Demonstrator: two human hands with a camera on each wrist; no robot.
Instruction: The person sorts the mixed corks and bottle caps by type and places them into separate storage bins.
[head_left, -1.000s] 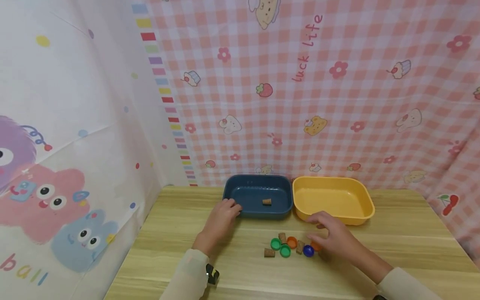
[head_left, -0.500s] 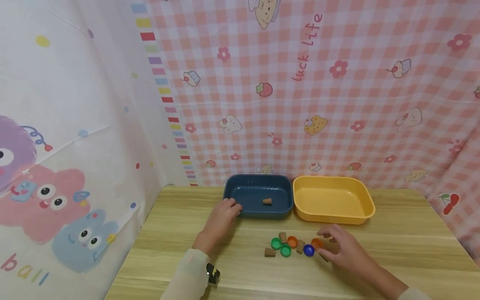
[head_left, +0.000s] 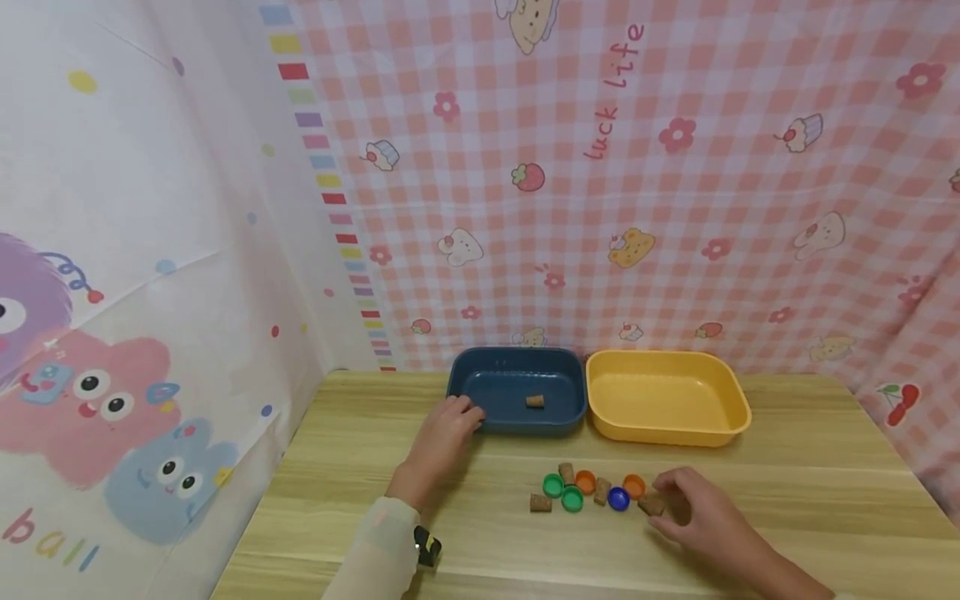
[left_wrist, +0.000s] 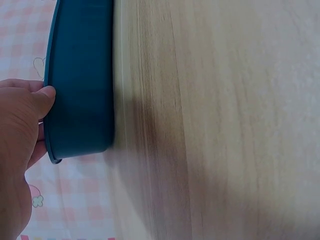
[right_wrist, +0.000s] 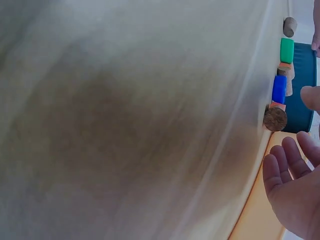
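My left hand pinches the near left rim of a dark blue plastic tray, thumb outside and fingers inside, as the left wrist view shows. One cork stopper lies in that tray. On the table, my right hand is beside another cork, thumb and fingers spread around it. The right wrist view shows a gap between this cork and the fingers. Left of it lie an orange bottle cap, a blue cap and a cork.
Farther left are another orange cap, two green caps and two corks. A yellow plastic tray stands to the right of the blue one. Patterned cloth hangs behind the wooden table.
My right hand has moved right and toward me, away from the yellow tray's front and the orange cap, to the rightmost cork. My left hand stays on the blue tray's rim.
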